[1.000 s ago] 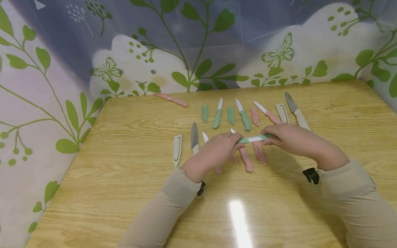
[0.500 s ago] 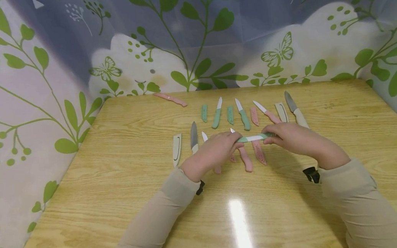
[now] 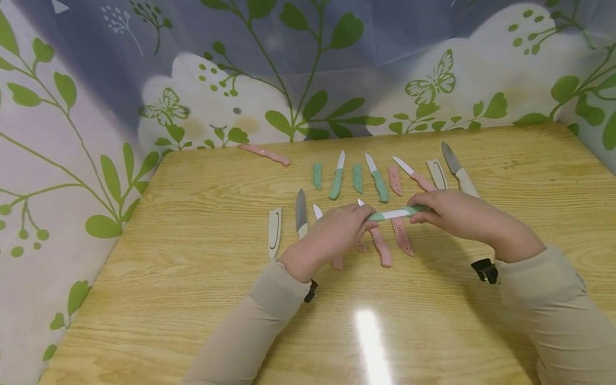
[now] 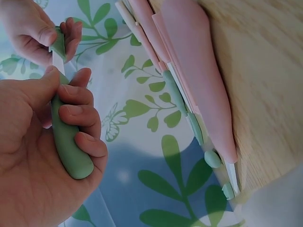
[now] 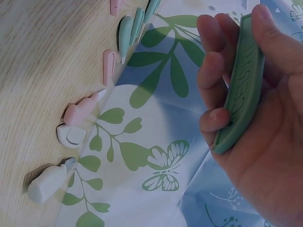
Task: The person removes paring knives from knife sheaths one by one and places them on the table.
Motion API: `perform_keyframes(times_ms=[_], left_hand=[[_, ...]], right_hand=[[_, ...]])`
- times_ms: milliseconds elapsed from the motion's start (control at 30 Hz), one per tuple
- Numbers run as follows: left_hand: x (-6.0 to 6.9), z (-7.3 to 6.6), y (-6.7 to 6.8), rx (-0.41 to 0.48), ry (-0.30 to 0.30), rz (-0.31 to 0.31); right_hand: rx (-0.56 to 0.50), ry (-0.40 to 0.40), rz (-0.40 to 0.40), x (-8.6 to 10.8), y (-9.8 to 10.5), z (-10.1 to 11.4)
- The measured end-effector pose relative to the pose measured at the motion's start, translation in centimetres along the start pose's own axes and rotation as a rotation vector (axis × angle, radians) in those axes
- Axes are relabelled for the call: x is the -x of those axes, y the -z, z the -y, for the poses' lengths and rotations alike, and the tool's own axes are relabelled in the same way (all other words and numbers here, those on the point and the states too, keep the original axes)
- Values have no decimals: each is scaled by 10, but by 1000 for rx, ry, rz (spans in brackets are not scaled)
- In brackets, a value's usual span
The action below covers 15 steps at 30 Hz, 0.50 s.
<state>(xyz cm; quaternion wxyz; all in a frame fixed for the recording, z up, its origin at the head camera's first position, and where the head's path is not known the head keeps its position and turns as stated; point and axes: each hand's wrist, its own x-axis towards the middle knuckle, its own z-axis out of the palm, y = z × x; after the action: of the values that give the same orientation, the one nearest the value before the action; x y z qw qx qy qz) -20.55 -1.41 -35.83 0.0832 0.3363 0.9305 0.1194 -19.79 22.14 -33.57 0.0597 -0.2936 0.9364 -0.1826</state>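
Note:
My left hand grips the green handle of a paring knife, with fingers wrapped round it in the left wrist view. The white blade points right, held level above the table. My right hand holds a green blade sheath with raised lettering between thumb and fingers. The sheath lines up with the blade, whose tip end is hidden at the sheath; a white stretch shows between handle and sheath. Below the hands lie a pink-handled knife and a pink sheath, apart from both.
On the wooden table, a back row holds green knives, green sheaths, a pink sheath and a cream-handled knife. Left of the hands lie a cream sheath and a grey-bladed knife. A sheathed pink knife lies far back.
My right hand has shifted very slightly to the right with the sheath. The left hand keeps its hold on the knife, and the things on the table stay put.

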Motion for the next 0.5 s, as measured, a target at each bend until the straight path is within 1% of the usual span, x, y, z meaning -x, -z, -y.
perform_keyframes(times_ms=[300,500], left_hand=[[1,0,1,-8,-12,-18],[1,1,1,-3,-7,-25]], right_hand=[[0,-15,10,1,0,-1],[-14,-16,19,2,1,-2]])
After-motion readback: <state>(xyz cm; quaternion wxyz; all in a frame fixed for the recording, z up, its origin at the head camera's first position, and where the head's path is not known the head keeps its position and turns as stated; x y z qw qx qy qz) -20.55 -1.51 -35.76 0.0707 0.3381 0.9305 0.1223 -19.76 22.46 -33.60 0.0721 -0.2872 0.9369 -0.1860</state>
